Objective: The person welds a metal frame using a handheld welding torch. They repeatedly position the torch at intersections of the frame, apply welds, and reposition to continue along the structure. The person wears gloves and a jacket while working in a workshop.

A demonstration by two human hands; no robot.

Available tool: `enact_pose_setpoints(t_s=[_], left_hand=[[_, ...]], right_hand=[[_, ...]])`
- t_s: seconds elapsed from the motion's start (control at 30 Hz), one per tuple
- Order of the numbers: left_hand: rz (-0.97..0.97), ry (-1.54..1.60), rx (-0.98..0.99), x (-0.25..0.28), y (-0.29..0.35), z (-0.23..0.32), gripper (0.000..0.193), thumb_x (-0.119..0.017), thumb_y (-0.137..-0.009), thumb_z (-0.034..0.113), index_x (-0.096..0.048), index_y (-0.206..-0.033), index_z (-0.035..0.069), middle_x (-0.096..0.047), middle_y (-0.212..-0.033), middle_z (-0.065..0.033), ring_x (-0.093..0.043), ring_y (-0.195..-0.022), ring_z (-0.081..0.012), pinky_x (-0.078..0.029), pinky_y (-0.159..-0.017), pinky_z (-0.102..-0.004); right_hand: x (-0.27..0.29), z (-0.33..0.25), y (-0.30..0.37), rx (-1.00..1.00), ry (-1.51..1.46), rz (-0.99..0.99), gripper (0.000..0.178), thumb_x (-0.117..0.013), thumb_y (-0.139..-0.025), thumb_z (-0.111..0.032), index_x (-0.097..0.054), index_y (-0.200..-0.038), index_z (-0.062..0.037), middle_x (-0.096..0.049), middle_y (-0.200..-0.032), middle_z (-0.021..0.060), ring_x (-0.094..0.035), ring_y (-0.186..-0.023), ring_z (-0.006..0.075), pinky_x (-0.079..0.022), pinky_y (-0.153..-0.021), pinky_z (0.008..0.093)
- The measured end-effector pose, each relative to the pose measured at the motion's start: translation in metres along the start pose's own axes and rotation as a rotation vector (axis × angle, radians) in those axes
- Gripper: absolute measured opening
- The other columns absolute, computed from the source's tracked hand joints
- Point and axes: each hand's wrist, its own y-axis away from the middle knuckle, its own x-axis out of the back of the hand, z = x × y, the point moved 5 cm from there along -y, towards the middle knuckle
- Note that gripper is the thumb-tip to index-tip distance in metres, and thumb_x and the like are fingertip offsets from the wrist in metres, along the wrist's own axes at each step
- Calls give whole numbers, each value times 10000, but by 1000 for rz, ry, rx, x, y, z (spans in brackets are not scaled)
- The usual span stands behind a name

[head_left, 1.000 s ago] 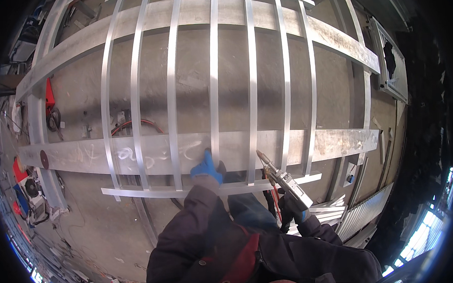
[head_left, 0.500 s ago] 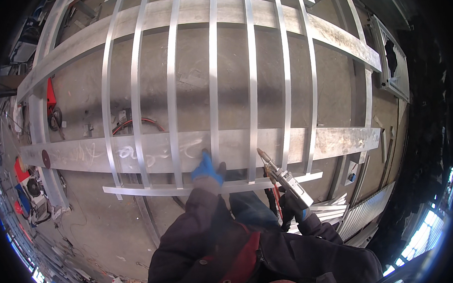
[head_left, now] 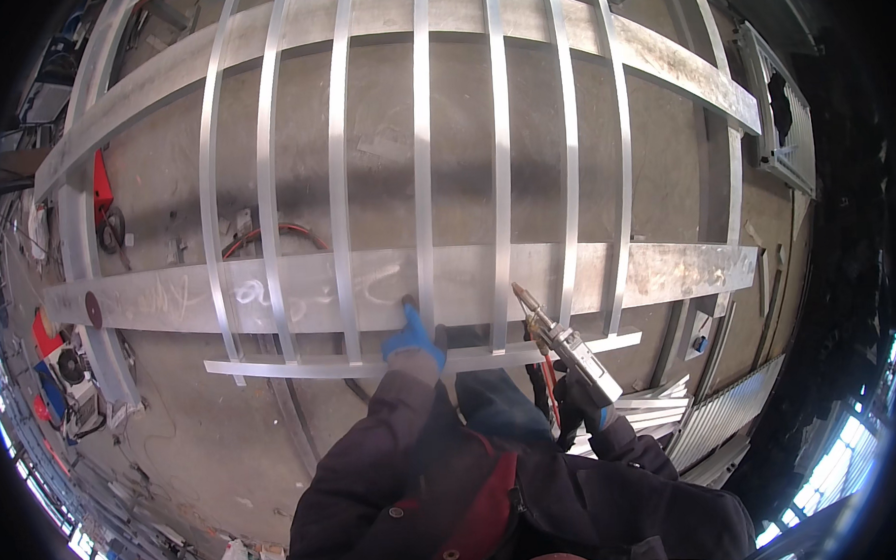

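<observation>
A frame of several slim silvery metal bars (head_left: 423,172) lies across two wide metal beams. Its near ends meet a thin metal crossbar (head_left: 283,371). In a blue glove, my left hand (head_left: 414,342) straddles the near end of the middle bar, fingers on both sides of it. Its dark fingertips reach onto the near wide beam (head_left: 177,301), and the joint underneath is hidden. My right hand (head_left: 576,398), partly covered, is closed round a silver welding gun (head_left: 581,362). The gun's copper-coloured nozzle points up and left, beside the bar right of the middle one.
Cut metal strips (head_left: 655,406) and a ribbed panel (head_left: 729,413) lie on the floor at right. A red cable (head_left: 283,229) curves beneath the frame. Tools and red equipment (head_left: 47,333) stand along the left, and a grated metal frame (head_left: 780,110) is at far right.
The whole view has shifted slightly, with the metalwork a little higher in the picture. Both hands keep nearly the same places, and the welding gun stays in my right hand.
</observation>
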Motion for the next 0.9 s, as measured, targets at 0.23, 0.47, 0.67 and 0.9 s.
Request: enact_pose_setpoints(t_s=[0.23,0.47,0.67,0.9], left_hand=[[-136,15,42,3,3,-10,889,-558,-982,577,-290,-1588,-16,-743,-975,-237,-724,-879,-421,-566,-823,-487],[52,250,1,27,-7,-26,665,-643,-973,510,-524,-1493,112,-745,-893,-166,-736,-819,-353,-565,-756,-437],[85,359,-24,27,-8,-32,513,-661,-1008,396,-593,-1448,141,-746,-908,-164,-733,-836,-327,-564,-773,-418],[145,470,-71,46,-14,-45,435,-684,-1013,375,-673,-1373,131,-759,-1042,-160,-721,-919,-239,-560,-847,-352]], right_hand=[[9,-1,22,-38,13,95,522,-576,-1061,-405,-573,-1373,14,-677,-905,64,-631,-829,140,-519,-709,318],[26,-20,-31,31,95,279,499,-568,-1068,-393,-586,-1364,8,-685,-917,63,-639,-851,140,-524,-728,321],[39,-53,-117,163,75,432,535,-588,-1047,-394,-575,-1377,27,-697,-1046,98,-656,-879,162,-542,-790,297],[42,-64,-188,329,383,301,524,-626,-1025,-395,-604,-1372,-4,-707,-1094,108,-679,-889,189,-574,-788,328]])
